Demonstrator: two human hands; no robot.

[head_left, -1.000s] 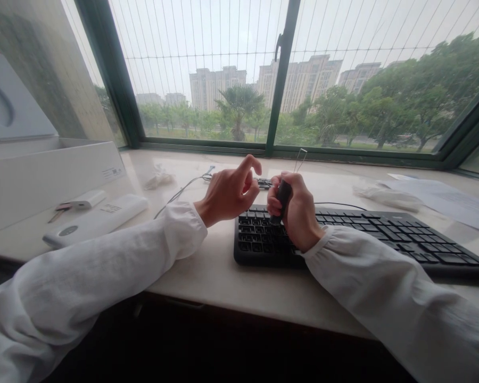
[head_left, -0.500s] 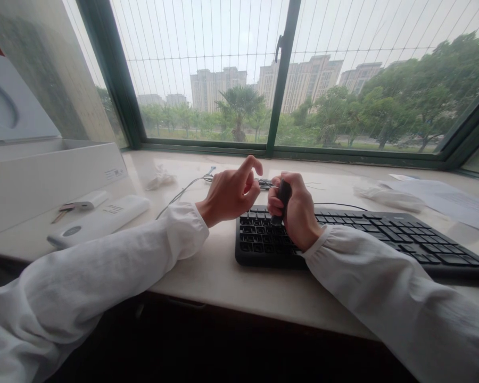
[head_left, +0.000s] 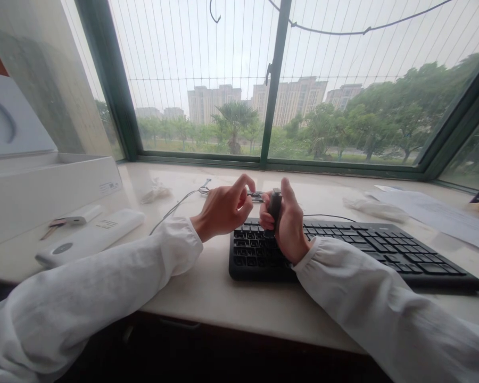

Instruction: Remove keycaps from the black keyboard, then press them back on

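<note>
My right hand (head_left: 289, 226) is wrapped round a short black bar-shaped tool (head_left: 274, 210), held upright over the left part of a black keyboard (head_left: 367, 239), its thumb raised at the top. The tool's lower end meets or nearly meets the keys; I cannot tell which. Keycaps seem to be off in the left block (head_left: 249, 250), where square sockets show. My left hand (head_left: 225, 210) hovers just beyond the keyboard's left corner, its fingers curled and index finger bent. Whatever its fingertips hold, if anything, is hidden.
Behind the hands lies a small heap of wires (head_left: 255, 196); a thin grey cable (head_left: 175, 207) runs left. A white power bank (head_left: 91, 236), keys (head_left: 54, 226) and a white box (head_left: 48, 186) are at left. Papers (head_left: 431, 215) and crumpled plastic (head_left: 377, 209) sit at right.
The view has tilted up slightly. My right thumb has lifted upright, showing the tool's top. My left index finger has curled in a little more.
</note>
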